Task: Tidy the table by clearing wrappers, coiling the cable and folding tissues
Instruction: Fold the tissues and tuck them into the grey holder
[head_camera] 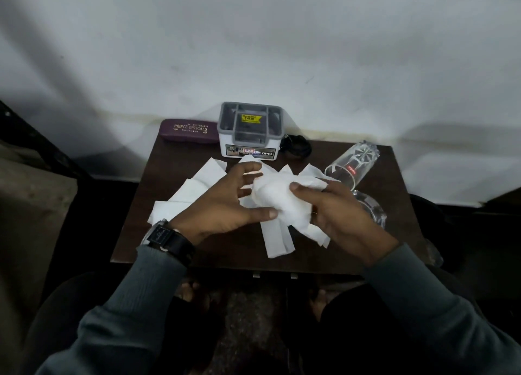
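Several white tissues [194, 188] lie spread across the middle of a small dark wooden table [394, 214]. Both hands hold one bunched white tissue [273, 195] just above the others. My left hand [222, 202] grips its left side, thumb under and fingers spread over the top. My right hand [335, 211] pinches its right edge between thumb and fingers. A black coiled cable [297, 146] lies at the back of the table, right of the grey box.
A grey organiser box [249, 131] stands at the back centre, with a maroon spectacle case [189, 131] to its left. A clear glass [352, 163] lies tipped on its side at the right, near a glass ashtray [372, 208]. A white wall rises behind.
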Available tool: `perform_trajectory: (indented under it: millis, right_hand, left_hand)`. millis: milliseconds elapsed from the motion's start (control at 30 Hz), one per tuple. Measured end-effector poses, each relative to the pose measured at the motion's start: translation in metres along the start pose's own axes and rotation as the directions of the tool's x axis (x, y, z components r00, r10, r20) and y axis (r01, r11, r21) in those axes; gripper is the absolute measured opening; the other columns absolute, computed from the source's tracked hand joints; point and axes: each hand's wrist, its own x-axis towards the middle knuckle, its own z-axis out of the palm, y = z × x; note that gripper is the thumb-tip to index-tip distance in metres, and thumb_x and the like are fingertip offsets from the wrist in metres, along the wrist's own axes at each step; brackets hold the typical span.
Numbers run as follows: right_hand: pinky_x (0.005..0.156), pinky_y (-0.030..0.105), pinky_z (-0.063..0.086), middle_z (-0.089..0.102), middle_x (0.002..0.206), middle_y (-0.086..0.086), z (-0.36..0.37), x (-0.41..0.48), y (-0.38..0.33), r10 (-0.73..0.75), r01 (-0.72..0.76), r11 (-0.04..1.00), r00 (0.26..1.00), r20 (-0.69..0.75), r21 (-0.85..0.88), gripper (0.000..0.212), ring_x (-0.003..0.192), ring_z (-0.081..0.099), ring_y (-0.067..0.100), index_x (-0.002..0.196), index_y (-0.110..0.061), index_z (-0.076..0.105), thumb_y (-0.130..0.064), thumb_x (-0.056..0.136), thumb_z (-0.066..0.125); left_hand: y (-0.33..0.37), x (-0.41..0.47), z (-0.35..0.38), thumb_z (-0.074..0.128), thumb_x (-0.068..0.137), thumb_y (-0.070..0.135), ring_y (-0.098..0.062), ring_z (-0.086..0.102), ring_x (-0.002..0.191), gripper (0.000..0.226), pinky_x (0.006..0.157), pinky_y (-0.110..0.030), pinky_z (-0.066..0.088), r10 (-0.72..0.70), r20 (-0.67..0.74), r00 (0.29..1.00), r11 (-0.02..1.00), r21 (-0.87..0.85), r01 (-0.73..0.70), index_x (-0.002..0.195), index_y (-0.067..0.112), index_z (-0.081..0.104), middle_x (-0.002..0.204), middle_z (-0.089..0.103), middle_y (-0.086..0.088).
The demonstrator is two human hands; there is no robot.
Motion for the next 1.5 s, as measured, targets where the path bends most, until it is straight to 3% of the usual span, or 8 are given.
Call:
perform_trajectory:
  millis: [167,300,567,700,933,1200,1333,1500]
  right_hand:
    - [0.104,0.056,0.052,0.066,0.136,0.019,-0.001,-0.002,-0.013,-0.028,-0.059,0.935,0.971,0.238,0.349,0.039,0.127,0.063,0.036,0.139,-0.001,0.059,-0.007,0.1,0.059]
    - [0.095,0.052,0.059,0.071,0.129,0.014,0.002,0.003,-0.01,-0.038,0.013,0.978,0.992,0.117,0.208,0.04,0.117,0.07,0.033,0.134,-0.008,0.064,-0.012,0.094,0.069]
    - [0.086,0.052,0.063,0.078,0.111,0.012,0.004,0.003,-0.013,-0.191,0.199,0.979,0.972,-0.138,0.048,0.028,0.105,0.075,0.031,0.113,-0.003,0.073,-0.02,0.092,0.076]
    - [0.087,0.05,0.063,0.08,0.1,0.01,0.004,0.002,-0.011,-0.248,0.244,0.969,0.956,-0.155,-0.047,0.02,0.097,0.077,0.031,0.105,-0.006,0.078,-0.019,0.09,0.078]
    - [0.08,0.041,0.065,0.078,0.112,0.014,0.006,0.004,-0.013,-0.128,0.136,0.979,0.99,-0.06,0.154,0.036,0.105,0.075,0.031,0.122,-0.003,0.07,0.005,0.087,0.073]
    - [0.09,0.042,0.062,0.08,0.105,0.008,0.004,0.007,-0.011,-0.169,0.174,0.985,0.974,-0.153,0.019,0.025,0.103,0.076,0.027,0.114,-0.008,0.077,-0.015,0.09,0.077]
    - [0.086,0.043,0.064,0.08,0.101,0.01,0.005,0.007,-0.011,-0.219,0.212,0.976,0.955,-0.199,-0.056,0.019,0.097,0.076,0.028,0.107,-0.006,0.079,-0.014,0.09,0.076]
    - [0.082,0.03,0.062,0.081,0.094,0.002,0.004,0.001,-0.019,-0.272,0.284,0.959,0.93,-0.247,0.016,0.012,0.088,0.076,0.015,0.104,-0.011,0.077,-0.011,0.093,0.072]
  left_hand:
    - [0.021,-0.003,0.006,0.083,0.072,0.038,-0.022,0.071,0.117,0.071,0.102,-0.043,0.056,-0.204,0.085,0.975,0.806,-0.551,0.216,0.137,0.024,0.057,0.126,0.074,-0.001]
    - [0.028,-0.004,0.016,0.071,0.087,0.028,-0.024,0.072,0.114,0.047,0.089,-0.042,0.062,-0.183,0.081,0.98,0.62,-0.764,0.179,0.131,0.013,0.065,0.124,0.074,-0.009]
    - [0.022,0.0,0.017,0.068,0.092,0.001,-0.023,0.076,0.102,0.035,0.076,-0.034,0.064,-0.197,-0.135,0.971,0.683,-0.73,0.037,0.126,0.004,0.069,0.117,0.077,-0.012]
    - [0.019,0.001,0.02,0.071,0.086,-0.006,-0.028,0.073,0.111,0.042,0.089,-0.04,0.062,-0.16,-0.197,0.967,0.726,-0.687,-0.02,0.127,0.005,0.069,0.119,0.076,-0.013]
    - [0.015,0.006,0.02,0.079,0.083,0.001,-0.024,0.074,0.107,0.034,0.098,-0.047,0.058,-0.168,-0.31,0.936,0.763,-0.642,-0.076,0.114,0.011,0.076,0.111,0.079,-0.007]
    - [0.011,0.009,0.021,0.08,0.08,-0.003,-0.014,0.075,0.095,0.036,0.085,-0.032,0.061,-0.16,-0.312,0.936,0.831,-0.555,-0.043,0.11,0.015,0.075,0.101,0.08,0.002]
    - [0.016,0.005,0.022,0.073,0.084,-0.007,-0.024,0.075,0.102,0.039,0.078,-0.034,0.064,-0.175,-0.212,0.961,0.762,-0.647,-0.004,0.118,0.011,0.073,0.112,0.079,-0.009]
    - [0.023,0.004,0.021,0.058,0.1,0.019,-0.027,0.069,0.118,0.038,0.095,-0.042,0.059,-0.232,-0.002,0.973,0.449,-0.887,0.106,0.136,0.01,0.064,0.133,0.07,-0.011]
